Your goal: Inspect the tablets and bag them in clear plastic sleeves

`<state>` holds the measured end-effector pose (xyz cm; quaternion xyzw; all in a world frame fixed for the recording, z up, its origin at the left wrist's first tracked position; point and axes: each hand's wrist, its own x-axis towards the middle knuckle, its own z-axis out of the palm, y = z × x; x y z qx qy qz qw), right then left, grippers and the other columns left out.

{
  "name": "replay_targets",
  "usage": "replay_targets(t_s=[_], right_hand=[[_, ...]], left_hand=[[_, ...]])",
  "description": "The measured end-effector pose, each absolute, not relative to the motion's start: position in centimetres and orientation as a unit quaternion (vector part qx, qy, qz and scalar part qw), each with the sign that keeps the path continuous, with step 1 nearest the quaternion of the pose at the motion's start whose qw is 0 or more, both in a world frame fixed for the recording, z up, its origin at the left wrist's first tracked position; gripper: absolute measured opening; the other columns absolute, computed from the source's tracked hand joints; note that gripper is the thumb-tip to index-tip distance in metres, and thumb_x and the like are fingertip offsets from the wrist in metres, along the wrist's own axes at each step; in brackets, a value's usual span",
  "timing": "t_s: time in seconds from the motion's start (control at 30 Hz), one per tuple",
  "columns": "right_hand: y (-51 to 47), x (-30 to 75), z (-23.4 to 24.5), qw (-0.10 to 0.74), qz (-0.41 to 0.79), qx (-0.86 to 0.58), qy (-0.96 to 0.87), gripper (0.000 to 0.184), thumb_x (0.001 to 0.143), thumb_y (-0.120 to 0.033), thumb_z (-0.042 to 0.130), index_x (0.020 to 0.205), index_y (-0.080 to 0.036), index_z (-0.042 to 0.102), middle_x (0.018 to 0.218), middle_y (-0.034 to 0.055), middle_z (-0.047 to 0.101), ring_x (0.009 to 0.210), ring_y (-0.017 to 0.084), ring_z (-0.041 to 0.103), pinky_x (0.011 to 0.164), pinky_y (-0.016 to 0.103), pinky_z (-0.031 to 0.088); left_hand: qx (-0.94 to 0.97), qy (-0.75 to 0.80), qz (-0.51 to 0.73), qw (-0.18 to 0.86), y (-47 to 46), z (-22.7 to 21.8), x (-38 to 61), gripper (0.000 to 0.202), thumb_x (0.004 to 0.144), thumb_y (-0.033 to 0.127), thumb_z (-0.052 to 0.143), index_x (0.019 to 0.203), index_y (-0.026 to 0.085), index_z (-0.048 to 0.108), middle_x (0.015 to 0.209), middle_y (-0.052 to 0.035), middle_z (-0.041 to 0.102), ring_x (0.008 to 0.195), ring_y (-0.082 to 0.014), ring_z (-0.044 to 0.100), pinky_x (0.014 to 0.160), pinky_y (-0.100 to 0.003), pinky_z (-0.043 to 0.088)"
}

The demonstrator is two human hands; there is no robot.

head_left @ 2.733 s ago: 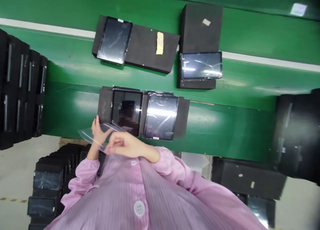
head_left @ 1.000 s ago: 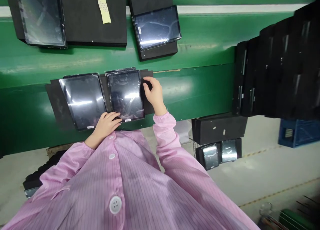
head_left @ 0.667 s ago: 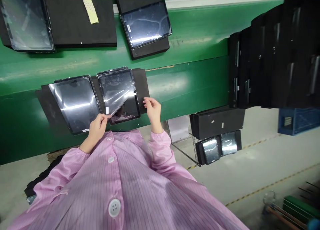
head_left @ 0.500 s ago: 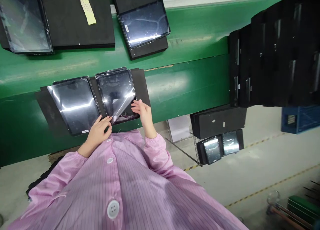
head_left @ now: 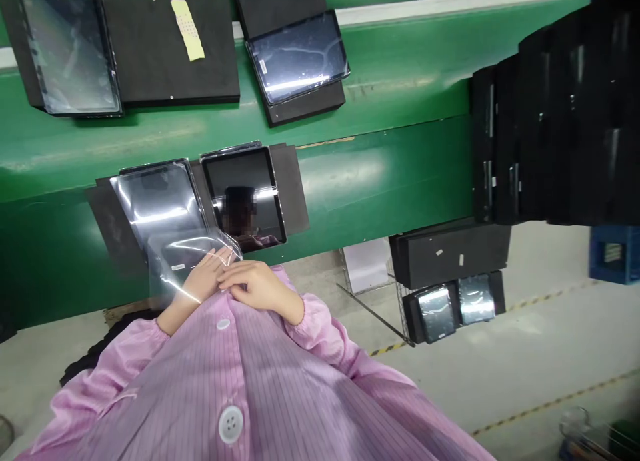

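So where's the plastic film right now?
In the head view, the clear plastic film hangs from the left hand, overlapping the lower edge of the lower-left tablet, with the right hand beside it.

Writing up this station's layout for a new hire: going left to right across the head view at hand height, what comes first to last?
Peeled clear film → left hand → right hand → white panel in a wire rack → black foam block → blue plastic crate

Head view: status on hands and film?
Left hand holding clear plastic film; right hand close against it; tablet bare on black foam pad; nothing in the way.
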<state>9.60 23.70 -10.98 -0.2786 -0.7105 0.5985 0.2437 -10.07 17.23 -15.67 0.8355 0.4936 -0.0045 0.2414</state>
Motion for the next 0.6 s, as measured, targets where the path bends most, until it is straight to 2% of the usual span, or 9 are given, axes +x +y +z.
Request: replay_targets(t_s=[0.13,0.23,0.33,0.4,0.5,0.6], right_hand=[[23.6,11.0,-11.4,0.29,0.678,-0.246,-0.628,0.03,0.077,-0.005,0.051,0.076,-0.025,0.073,0.092,-0.0004,0.078,0.097,0.018,0.074,0.096,0.035,0.057],[23.5,11.7,-11.9,0.307,0.713,-0.258,-0.575,0.026,0.083,-0.013,0.053,0.067,-0.026,0.069,0.085,-0.0002,0.077,0.09,0.019,0.075,0.097,0.041,0.056],[23.4,12.1,-12.1,0.333,0.703,-0.316,-0.543,0.025,0.087,-0.022,0.057,0.064,-0.026,0.066,0.083,0.0012,0.077,0.091,0.021,0.075,0.102,0.046,0.053],[23.2,12.1,-12.0,0.364,0.683,-0.364,-0.518,0.02,0.087,-0.025,0.061,0.068,-0.025,0.066,0.087,0.0025,0.077,0.094,0.021,0.074,0.103,0.045,0.053],[23.1,11.2,-11.9,0.4,0.654,-0.43,-0.476,0.009,0.087,-0.025,0.064,0.079,-0.024,0.067,0.094,0.0048,0.076,0.095,0.02,0.073,0.095,0.039,0.056],[23.5,9.7,-12.5,0.409,0.623,-0.499,-0.442,0.008,0.088,-0.028,0.063,0.086,-0.022,0.067,0.098,0.0066,0.074,0.096,0.019,0.071,0.092,0.035,0.057]], left_hand=[[0.827,0.504,-0.008,0.251,17.3,-15.3,-9.9,0.044,0.098,0.02,0.043,0.139,0.009,0.056,0.145,-0.0178,0.054,0.138,-0.0238,0.05,0.119,-0.042,0.037],[0.818,0.508,0.002,0.27,17.4,-14.8,-9.9,0.044,0.098,0.021,0.043,0.14,0.011,0.055,0.145,-0.0173,0.054,0.14,-0.0232,0.048,0.119,-0.044,0.036],[0.808,0.516,0.007,0.285,17.5,-14.8,-10.1,0.044,0.098,0.022,0.042,0.138,0.013,0.056,0.146,-0.0165,0.054,0.14,-0.0234,0.048,0.119,-0.046,0.036],[0.804,0.52,-0.001,0.289,17.6,-15.1,-10.2,0.043,0.097,0.022,0.042,0.136,0.014,0.059,0.145,-0.0161,0.055,0.138,-0.0241,0.05,0.118,-0.046,0.038],[0.799,0.53,0.01,0.285,17.8,-15.1,-10.1,0.042,0.097,0.022,0.041,0.132,0.014,0.062,0.141,-0.0154,0.059,0.133,-0.0248,0.055,0.116,-0.046,0.041],[0.775,0.561,0.058,0.286,18.2,-14.5,-9.8,0.04,0.099,0.025,0.039,0.129,0.017,0.064,0.135,-0.0118,0.065,0.127,-0.0234,0.06,0.114,-0.046,0.043]])
